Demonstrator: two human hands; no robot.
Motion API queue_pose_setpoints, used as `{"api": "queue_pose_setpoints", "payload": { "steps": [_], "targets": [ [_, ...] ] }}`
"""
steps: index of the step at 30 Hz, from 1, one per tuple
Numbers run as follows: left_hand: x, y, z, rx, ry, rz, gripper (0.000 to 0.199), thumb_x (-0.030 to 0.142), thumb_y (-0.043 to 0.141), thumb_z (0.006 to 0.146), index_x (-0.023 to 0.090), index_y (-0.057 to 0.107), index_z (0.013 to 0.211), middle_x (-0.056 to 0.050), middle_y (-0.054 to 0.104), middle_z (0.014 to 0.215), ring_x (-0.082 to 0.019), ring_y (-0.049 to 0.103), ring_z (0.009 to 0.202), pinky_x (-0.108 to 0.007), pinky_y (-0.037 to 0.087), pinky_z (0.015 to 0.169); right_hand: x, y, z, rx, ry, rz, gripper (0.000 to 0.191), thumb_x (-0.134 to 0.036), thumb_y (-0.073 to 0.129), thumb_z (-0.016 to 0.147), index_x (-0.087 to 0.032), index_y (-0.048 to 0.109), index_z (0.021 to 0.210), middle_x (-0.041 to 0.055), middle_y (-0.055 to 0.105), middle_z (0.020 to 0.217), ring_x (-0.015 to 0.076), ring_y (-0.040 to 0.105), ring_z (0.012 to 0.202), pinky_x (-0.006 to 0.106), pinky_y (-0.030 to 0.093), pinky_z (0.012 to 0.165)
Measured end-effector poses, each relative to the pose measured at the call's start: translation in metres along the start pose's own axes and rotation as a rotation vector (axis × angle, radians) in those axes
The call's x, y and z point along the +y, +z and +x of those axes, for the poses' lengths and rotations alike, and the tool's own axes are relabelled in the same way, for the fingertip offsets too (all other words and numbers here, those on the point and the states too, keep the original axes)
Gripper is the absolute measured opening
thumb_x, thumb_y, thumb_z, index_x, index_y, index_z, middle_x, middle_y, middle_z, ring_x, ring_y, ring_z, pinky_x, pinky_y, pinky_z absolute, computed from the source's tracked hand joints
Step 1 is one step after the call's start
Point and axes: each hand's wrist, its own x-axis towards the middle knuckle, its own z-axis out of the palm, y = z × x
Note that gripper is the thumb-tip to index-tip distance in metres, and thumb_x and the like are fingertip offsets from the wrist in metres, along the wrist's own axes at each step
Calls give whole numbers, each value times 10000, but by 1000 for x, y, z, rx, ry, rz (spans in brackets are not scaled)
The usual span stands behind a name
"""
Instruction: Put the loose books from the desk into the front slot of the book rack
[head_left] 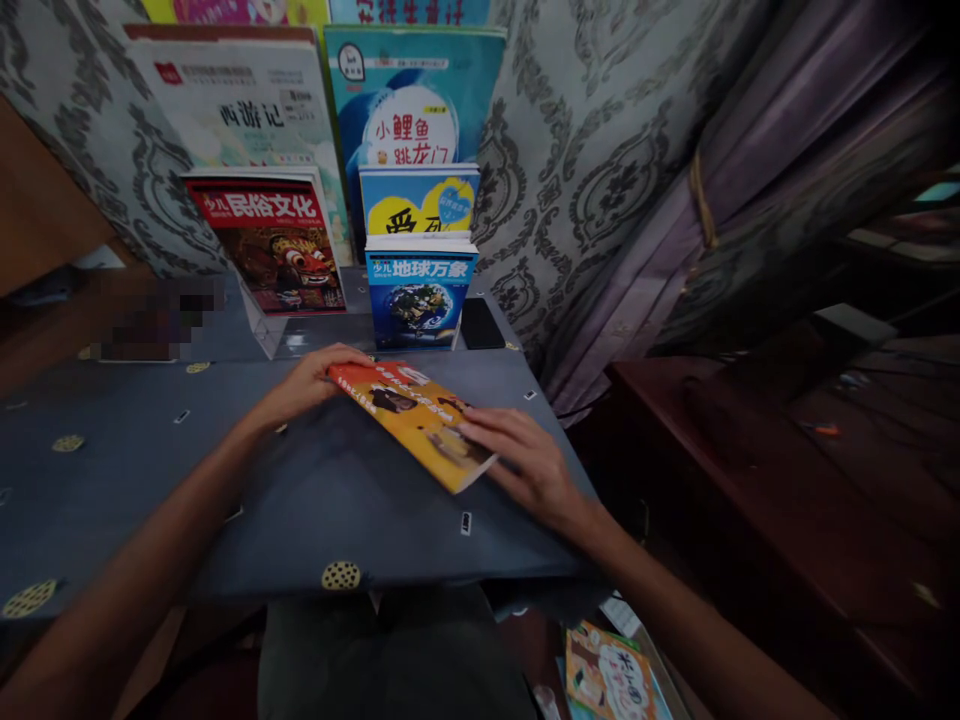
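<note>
Both my hands hold an orange and yellow book tilted over the table's dark blue cloth. My left hand grips its upper left corner, fingers closed around the edge. At the lower right end, my right hand has its fingers across the cover, the thumb side hidden beneath. Just beyond the book stands a blue book with a globe. Left of that, a red-topped book with a mask picture leans on a clear stand.
Taller picture books, one white and one teal, stand behind. A black phone lies beside the globe book. The patterned blue tablecloth ends near my lap. To the right is a dark red wooden surface; below, more books.
</note>
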Motion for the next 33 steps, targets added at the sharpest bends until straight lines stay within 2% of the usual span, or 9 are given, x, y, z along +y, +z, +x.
{"api": "queue_pose_setpoints", "payload": {
  "steps": [5, 9, 12, 14, 17, 21, 23, 27, 33],
  "targets": [
    [-28, 11, 13, -83, -7, 133, 355, 351, 568, 862, 227, 710, 1164, -83, 735, 1168, -248, 661, 1105, -414, 526, 960, -42, 37, 10, -190, -295, -267, 325, -211, 442, 1026, -228, 668, 1260, 78, 756, 1175, 238, 673, 1086, 423, 548, 899],
    [-29, 13, 13, -94, 32, 386, 330, 289, 476, 921, 237, 724, 1132, -77, 734, 1122, -252, 645, 1077, -449, 494, 991, -73, 65, 27, -356, -269, -367, 303, -206, 449, 1021, -204, 681, 1215, 80, 751, 1146, 247, 662, 1040, 404, 563, 811],
    [-20, 16, 7, -43, 38, 470, 340, 241, 422, 949, 226, 713, 1125, -72, 725, 1084, -234, 641, 1039, -434, 499, 979, -82, 65, 45, -447, -230, -286, 283, -299, 584, 969, -188, 678, 1211, 84, 742, 1130, 268, 656, 1034, 421, 560, 832],
    [-13, 23, 0, -9, 46, 458, 328, 258, 421, 967, 204, 680, 1161, -82, 709, 1125, -227, 633, 1077, -422, 495, 1001, -76, 61, 60, -490, -168, -159, 297, -397, 594, 967, -192, 697, 1157, 70, 752, 1088, 252, 666, 1024, 403, 549, 874],
    [-8, 40, -11, 14, 51, 408, 333, 297, 425, 989, 163, 614, 1228, -112, 671, 1181, -223, 624, 1112, -398, 506, 996, -49, 64, 80, -433, -10, -107, 268, -277, 479, 1021, -155, 717, 1047, 88, 759, 1047, 211, 685, 994, 375, 526, 935],
    [-10, 55, -20, 70, 65, 371, 312, 292, 396, 1011, 163, 583, 1225, -115, 636, 1193, -215, 606, 1149, -409, 492, 1032, 1, 78, 93, -340, 180, -207, 392, -264, 475, 1001, -110, 580, 1347, 189, 590, 1427, 289, 533, 1337, 513, 413, 1124],
    [-12, 57, -21, 80, 63, 363, 302, 296, 400, 1014, 169, 575, 1225, -112, 623, 1224, -214, 591, 1186, -418, 479, 1058, 23, 81, 91, -363, 243, -230, 468, -331, 450, 1012, -109, 525, 1417, 198, 496, 1524, 310, 450, 1423, 560, 329, 1182],
    [-13, 56, -21, 67, 57, 366, 313, 301, 398, 1020, 160, 566, 1243, -124, 614, 1254, -224, 575, 1225, -430, 464, 1083, 50, 72, 72, -367, 329, -208, 561, -411, 342, 1034, -113, 437, 1500, 190, 458, 1558, 305, 410, 1459, 542, 309, 1208],
    [-14, 58, -22, 81, 45, 378, 321, 298, 394, 1026, 153, 569, 1254, -126, 613, 1268, -223, 575, 1224, -430, 462, 1085, 48, 60, 40, -317, 392, -250, 735, -592, 269, 1020, -90, 346, 1551, 202, 316, 1633, 351, 211, 1542, 589, 205, 1238]
  ]
}}
